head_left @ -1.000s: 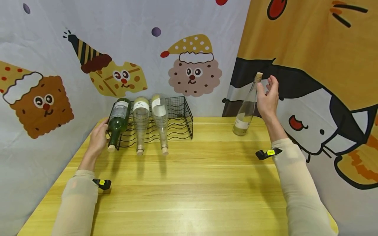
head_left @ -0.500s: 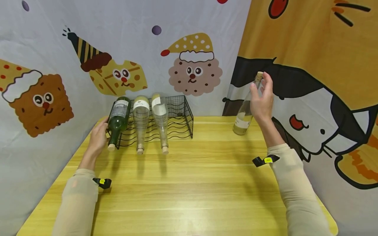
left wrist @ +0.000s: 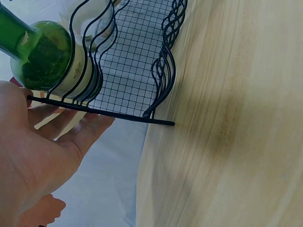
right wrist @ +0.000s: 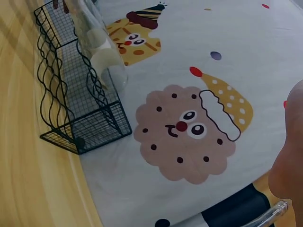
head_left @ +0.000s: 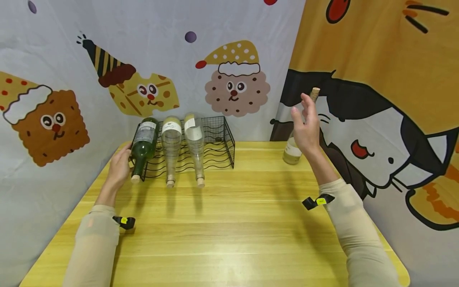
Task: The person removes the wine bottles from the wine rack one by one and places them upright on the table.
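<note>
My left hand (head_left: pixel 119 165) rests against the left end of a black wire wine rack (head_left: pixel 218 148); in the left wrist view its extended fingers (left wrist: pixel 87 130) lie along the outside of the end frame. Closest to it in the rack lies a green wine bottle (head_left: pixel 144 145), corked neck toward me. My right hand (head_left: pixel 307 131) is raised at the right, its fingers apart and loosely bent. Behind it a clear corked bottle (head_left: pixel 292 154) stands on the table, mostly hidden by the hand; its cork (head_left: pixel 314 94) shows above the fingers. In the right wrist view a glass neck (right wrist: pixel 270 216) shows below the hand.
Two clear bottles, one in the middle (head_left: pixel 171 137) and one to its right (head_left: pixel 194 137), lie in the rack with corks toward me. The right part of the rack shows bare wavy wires. Printed cloth (head_left: pixel 251 127) hangs behind the wooden table (head_left: pixel 229 223).
My right hand has moved left, from the right side of the standing bottle to in front of it. The bottle keeps its place. My left hand and the rack stay still.
</note>
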Demonstrator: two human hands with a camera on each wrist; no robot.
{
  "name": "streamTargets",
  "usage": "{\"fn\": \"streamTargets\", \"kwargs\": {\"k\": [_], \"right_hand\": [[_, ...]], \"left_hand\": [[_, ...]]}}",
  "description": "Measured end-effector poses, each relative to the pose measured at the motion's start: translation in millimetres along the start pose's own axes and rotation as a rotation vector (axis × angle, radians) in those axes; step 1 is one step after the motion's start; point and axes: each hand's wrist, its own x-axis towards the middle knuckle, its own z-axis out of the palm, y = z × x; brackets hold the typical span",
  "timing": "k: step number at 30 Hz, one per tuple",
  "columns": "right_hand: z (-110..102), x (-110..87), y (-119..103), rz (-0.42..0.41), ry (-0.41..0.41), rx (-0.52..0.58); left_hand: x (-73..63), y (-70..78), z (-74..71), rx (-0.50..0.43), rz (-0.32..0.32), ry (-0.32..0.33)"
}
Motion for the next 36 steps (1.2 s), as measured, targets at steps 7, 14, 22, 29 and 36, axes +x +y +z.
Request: {"fn": "streamTargets", "kwargs": {"k": [7,14,22,29,36], "right_hand": [[10.1,-5.7,2.8,-0.004,-0.041,0.016],[19.3,-10.0,6.1,0.032,-0.108,0.049],[31.9,-18.4,12.3,0.073,-0.172,0.041],[42.9,-26.5,20.6,0.073,-0.241,0.062],[53.3,-33.6,24.5,0.055,-0.300,0.089]], "left_hand": [[-0.1,0.1,0.4,-0.003,-0.008,-0.001],[-2.2,7.5,0.8,-0.016,-0.025,-0.004],[-2.9,7.3,0.2,-0.014,-0.017,0.001],[-0.6,0.0,-0.4,-0.003,-0.001,-0.001],[-1.0,2.4,1.4,-0.028,-0.006,0.000]]}}
